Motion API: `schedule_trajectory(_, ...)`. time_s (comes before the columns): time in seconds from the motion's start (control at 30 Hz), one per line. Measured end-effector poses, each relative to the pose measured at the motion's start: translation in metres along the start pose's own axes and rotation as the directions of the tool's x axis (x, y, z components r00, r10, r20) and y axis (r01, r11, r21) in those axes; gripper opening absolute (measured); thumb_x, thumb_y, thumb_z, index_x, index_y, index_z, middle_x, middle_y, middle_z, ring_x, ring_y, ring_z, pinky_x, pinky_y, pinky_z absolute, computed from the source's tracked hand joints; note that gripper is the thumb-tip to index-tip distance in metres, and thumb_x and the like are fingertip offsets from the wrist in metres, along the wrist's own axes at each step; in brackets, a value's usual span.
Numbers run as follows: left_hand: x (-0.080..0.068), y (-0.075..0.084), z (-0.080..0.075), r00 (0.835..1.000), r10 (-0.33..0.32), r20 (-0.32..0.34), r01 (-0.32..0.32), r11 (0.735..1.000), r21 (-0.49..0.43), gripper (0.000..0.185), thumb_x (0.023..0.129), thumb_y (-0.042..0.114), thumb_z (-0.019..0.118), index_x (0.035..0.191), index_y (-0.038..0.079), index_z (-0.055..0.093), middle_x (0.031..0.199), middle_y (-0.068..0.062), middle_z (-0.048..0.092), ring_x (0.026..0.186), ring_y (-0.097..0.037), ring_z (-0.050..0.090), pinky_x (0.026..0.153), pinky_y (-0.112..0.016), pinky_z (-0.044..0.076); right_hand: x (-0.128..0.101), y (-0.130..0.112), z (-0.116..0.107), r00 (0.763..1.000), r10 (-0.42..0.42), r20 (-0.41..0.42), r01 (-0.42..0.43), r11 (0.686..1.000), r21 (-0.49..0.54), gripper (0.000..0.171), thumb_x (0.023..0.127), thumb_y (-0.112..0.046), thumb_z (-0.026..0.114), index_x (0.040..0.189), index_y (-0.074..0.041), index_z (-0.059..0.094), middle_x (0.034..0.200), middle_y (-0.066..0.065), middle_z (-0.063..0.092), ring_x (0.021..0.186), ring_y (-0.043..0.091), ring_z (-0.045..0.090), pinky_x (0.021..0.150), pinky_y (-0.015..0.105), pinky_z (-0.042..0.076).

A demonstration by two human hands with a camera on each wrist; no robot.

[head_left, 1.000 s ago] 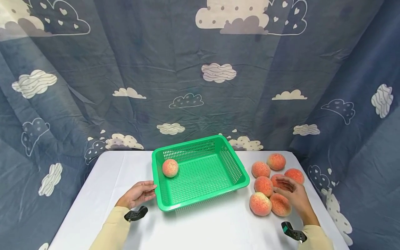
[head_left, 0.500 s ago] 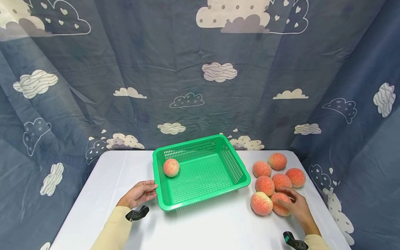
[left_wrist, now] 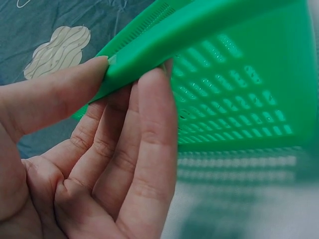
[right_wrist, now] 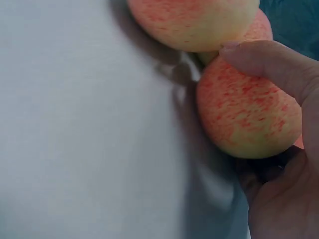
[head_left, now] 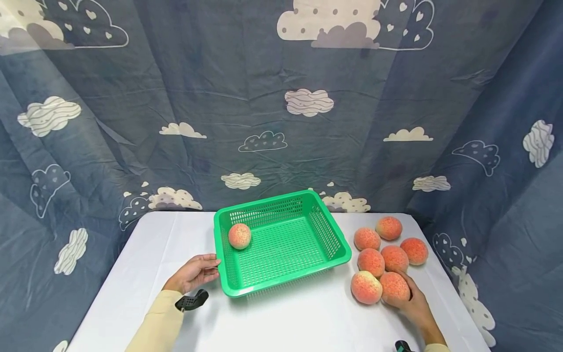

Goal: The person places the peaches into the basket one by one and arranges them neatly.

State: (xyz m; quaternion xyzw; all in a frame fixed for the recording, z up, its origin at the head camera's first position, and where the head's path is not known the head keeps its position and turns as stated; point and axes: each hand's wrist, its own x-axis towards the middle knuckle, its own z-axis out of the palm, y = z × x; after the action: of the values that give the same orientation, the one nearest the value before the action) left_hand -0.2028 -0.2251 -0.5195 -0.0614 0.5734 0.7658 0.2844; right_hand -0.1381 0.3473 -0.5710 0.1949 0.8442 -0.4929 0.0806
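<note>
My left hand (head_left: 193,275) pinches the left rim of a green plastic basket (head_left: 286,244); the left wrist view has the thumb above the rim (left_wrist: 149,50) and the fingers beneath it. One peach (head_left: 239,236) lies inside, near the basket's left wall. On the right, my right hand (head_left: 415,303) grips the nearest peach of a cluster, a red-orange one (head_left: 394,286) still low by the table. Seen from the right wrist, the thumb lies over this peach (right_wrist: 249,109) and the other fingers are largely hidden behind and below it.
Beside the gripped peach sits a yellowish-red peach (head_left: 366,287). Several more peaches (head_left: 395,258) lie close together behind it. A white cloth covers the table (head_left: 281,322), and a dark blue cloud-print curtain (head_left: 264,166) hangs around its back and sides.
My right hand has come down and toward me from over the middle of the cluster and now holds the near peach. The left hand and basket stay put.
</note>
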Motion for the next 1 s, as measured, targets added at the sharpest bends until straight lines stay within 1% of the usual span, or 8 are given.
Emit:
schedule_trajectory(0.1, -0.001, 0.001, 0.001, 1.0, 0.002, 0.002, -0.002, 1.0, -0.001, 0.012, 0.098, 0.003, 0.051, 0.103, 0.007, 0.061, 0.088, -0.002, 0.069, 0.081, -0.011, 0.068, 0.081, -0.027, 0.058, 0.0, 0.004, 0.004, 0.999, 0.019, -0.028, -0.018, 1.0, 0.017, 0.123, 0.067, -0.028, 0.089, 0.155, -0.015, 0.005, 0.157, 0.025, 0.01, 0.141, 0.049, 0.009, 0.111, 0.068, 0.012)
schedule_trajectory(0.17, -0.001, 0.001, 0.001, 1.0, 0.003, -0.001, -0.003, 1.0, 0.002, 0.011, 0.098, 0.003, 0.052, 0.104, 0.006, 0.061, 0.088, -0.002, 0.069, 0.081, -0.011, 0.068, 0.082, -0.027, 0.058, -0.001, 0.006, 0.005, 0.999, 0.002, -0.037, -0.001, 0.999, 0.037, 0.122, 0.068, -0.026, 0.089, 0.155, -0.015, 0.004, 0.158, 0.024, 0.008, 0.142, 0.048, 0.007, 0.111, 0.068, 0.011)
schedule_trajectory(0.3, -0.001, 0.001, 0.002, 1.0, -0.001, -0.007, 0.001, 1.0, -0.006, 0.012, 0.098, 0.003, 0.052, 0.104, 0.006, 0.062, 0.088, -0.003, 0.069, 0.081, -0.011, 0.068, 0.081, -0.027, 0.058, 0.002, 0.014, 0.008, 0.995, -0.04, -0.089, 0.045, 0.998, 0.053, 0.118, 0.068, -0.022, 0.088, 0.155, -0.016, 0.01, 0.157, 0.024, 0.014, 0.142, 0.047, 0.012, 0.112, 0.066, 0.016)
schedule_trajectory(0.4, -0.002, 0.001, 0.002, 1.0, -0.002, -0.007, 0.002, 1.0, -0.009, 0.012, 0.098, 0.003, 0.052, 0.102, 0.007, 0.062, 0.088, -0.002, 0.069, 0.081, -0.011, 0.068, 0.079, -0.026, 0.058, 0.007, 0.023, 0.011, 0.989, -0.06, -0.134, 0.068, 0.996, 0.055, 0.118, 0.065, -0.025, 0.09, 0.155, -0.016, 0.015, 0.156, 0.024, 0.018, 0.14, 0.047, 0.017, 0.11, 0.066, 0.02)
schedule_trajectory(0.53, -0.002, 0.001, 0.002, 1.0, -0.003, -0.009, 0.003, 1.0, -0.01, 0.013, 0.098, 0.003, 0.052, 0.104, 0.006, 0.062, 0.088, -0.002, 0.069, 0.081, -0.011, 0.068, 0.08, -0.025, 0.058, 0.002, 0.017, 0.011, 0.989, -0.055, -0.14, 0.064, 0.996, 0.058, 0.113, 0.068, -0.022, 0.088, 0.154, -0.012, 0.015, 0.155, 0.025, 0.019, 0.14, 0.046, 0.019, 0.112, 0.063, 0.021)
schedule_trajectory(0.73, -0.001, 0.003, 0.004, 1.0, -0.006, -0.022, 0.006, 1.0, -0.007, 0.015, 0.097, 0.004, 0.054, 0.11, 0.002, 0.061, 0.089, -0.003, 0.069, 0.082, -0.011, 0.068, 0.08, -0.026, 0.058, -0.007, 0.004, 0.009, 0.981, 0.001, -0.192, 0.025, 0.991, 0.134, 0.105, 0.071, -0.007, 0.084, 0.153, -0.01, 0.019, 0.154, 0.026, 0.021, 0.139, 0.046, 0.021, 0.113, 0.059, 0.024)
schedule_trajectory(0.83, -0.001, 0.002, 0.003, 1.0, -0.003, -0.019, 0.003, 1.0, -0.007, 0.012, 0.098, 0.004, 0.053, 0.106, 0.005, 0.061, 0.089, -0.002, 0.069, 0.081, -0.011, 0.068, 0.079, -0.025, 0.058, -0.008, 0.0, 0.008, 0.975, 0.045, -0.218, -0.002, 0.982, 0.191, 0.101, 0.071, 0.001, 0.08, 0.153, -0.011, 0.022, 0.155, 0.025, 0.019, 0.141, 0.045, 0.021, 0.113, 0.058, 0.024)
schedule_trajectory(1.0, -0.001, 0.001, 0.001, 1.0, -0.001, -0.004, 0.001, 1.0, -0.011, 0.012, 0.098, 0.003, 0.052, 0.105, 0.006, 0.062, 0.088, -0.002, 0.069, 0.081, -0.011, 0.068, 0.081, -0.026, 0.058, -0.009, -0.007, 0.004, 0.969, 0.075, -0.234, -0.016, 0.969, 0.247, 0.101, 0.071, 0.003, 0.078, 0.153, -0.014, 0.023, 0.157, 0.022, 0.015, 0.142, 0.042, 0.02, 0.114, 0.056, 0.023)
